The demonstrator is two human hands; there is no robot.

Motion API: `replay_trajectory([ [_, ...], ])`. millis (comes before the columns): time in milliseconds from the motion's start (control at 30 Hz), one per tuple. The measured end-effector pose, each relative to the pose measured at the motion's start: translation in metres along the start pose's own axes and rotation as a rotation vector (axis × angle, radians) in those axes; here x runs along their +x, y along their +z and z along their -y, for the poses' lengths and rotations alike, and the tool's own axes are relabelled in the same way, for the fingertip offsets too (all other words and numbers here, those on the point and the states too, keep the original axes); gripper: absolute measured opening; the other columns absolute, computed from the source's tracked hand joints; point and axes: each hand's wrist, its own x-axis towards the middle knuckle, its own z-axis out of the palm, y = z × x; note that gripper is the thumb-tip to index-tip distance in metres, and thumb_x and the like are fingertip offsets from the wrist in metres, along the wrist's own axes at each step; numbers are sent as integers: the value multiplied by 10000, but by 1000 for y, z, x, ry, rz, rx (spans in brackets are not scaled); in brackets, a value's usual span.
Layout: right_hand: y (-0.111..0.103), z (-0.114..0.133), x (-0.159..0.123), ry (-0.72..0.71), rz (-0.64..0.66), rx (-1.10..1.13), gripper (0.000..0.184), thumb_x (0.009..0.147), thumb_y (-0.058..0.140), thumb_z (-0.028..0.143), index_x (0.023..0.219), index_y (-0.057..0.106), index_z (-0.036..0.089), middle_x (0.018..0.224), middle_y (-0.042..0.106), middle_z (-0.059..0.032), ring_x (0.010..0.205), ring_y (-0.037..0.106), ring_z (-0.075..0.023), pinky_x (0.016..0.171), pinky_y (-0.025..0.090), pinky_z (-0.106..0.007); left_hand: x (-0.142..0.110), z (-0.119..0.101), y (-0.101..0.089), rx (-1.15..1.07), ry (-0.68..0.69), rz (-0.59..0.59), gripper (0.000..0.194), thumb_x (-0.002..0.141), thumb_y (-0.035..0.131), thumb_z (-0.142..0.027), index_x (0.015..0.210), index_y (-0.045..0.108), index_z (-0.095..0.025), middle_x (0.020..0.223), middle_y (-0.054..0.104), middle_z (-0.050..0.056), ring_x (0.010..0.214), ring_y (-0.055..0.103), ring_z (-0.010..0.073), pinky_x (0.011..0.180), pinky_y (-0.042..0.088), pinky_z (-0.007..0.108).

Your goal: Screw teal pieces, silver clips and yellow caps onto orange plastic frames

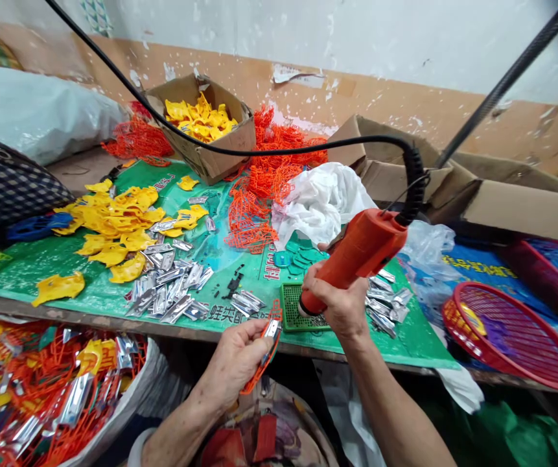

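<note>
My left hand [244, 353] pinches a small orange plastic frame with a silver metal piece [273, 329] on it, just past the table's front edge. My right hand [339, 295] is wrapped round a red electric screwdriver [363, 250] with a black cable at its top. The screwdriver's nose points down into a green tray [302, 327] of small metal screws; its tip is hidden. Left of the tray lie several silver metal pieces [247, 302], and more silver pieces [386, 301] lie to its right. Flat teal plastic pieces [301, 254] sit behind the tray.
Yellow plastic parts [123, 217] and a cardboard box [230, 150] stand left. Orange frames [269, 175] and a white cloth bag [322, 191] lie at the back. A red basket [512, 373] is right. A sack [135, 402] of mixed parts stands below left. A black cable [269, 152] hangs across.
</note>
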Motion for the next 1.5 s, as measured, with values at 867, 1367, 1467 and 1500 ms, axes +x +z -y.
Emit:
replay_trajectory([
  [867, 3, -1, -4, -37, -37, -16, 159, 622, 736, 173, 757, 651, 166, 650, 629, 20, 561, 557, -135, 571, 473, -302, -2, -2, 3, -20, -7, -14, 308, 662, 738, -327, 909, 764, -144, 686, 667, 20, 631, 544, 136, 618, 390, 235],
  [1367, 2, 3, -3, -57, -43, 72, 122, 597, 739, 121, 663, 646, 164, 619, 620, 23, 546, 543, -122, 549, 452, -277, 0, 2, 2, -21, -12, -25, 322, 689, 738, -329, 955, 760, -150, 755, 698, 36, 701, 570, 156, 677, 415, 247],
  [1467, 1, 2, -1, -58, -30, 95, 103, 605, 742, 130, 626, 645, 158, 630, 620, 12, 554, 543, -124, 553, 458, -282, 0, 1, 2, -5, -12, -29, 342, 676, 742, -341, 951, 760, -138, 718, 683, 37, 683, 568, 161, 661, 414, 252],
  [1500, 1, 1, -1, -57, -25, 100, 102, 606, 743, 131, 616, 645, 157, 632, 620, 9, 558, 544, -125, 553, 459, -283, 0, 1, 2, -3, -12, -27, 344, 675, 742, -346, 947, 759, -136, 709, 679, 36, 678, 566, 162, 657, 412, 253],
])
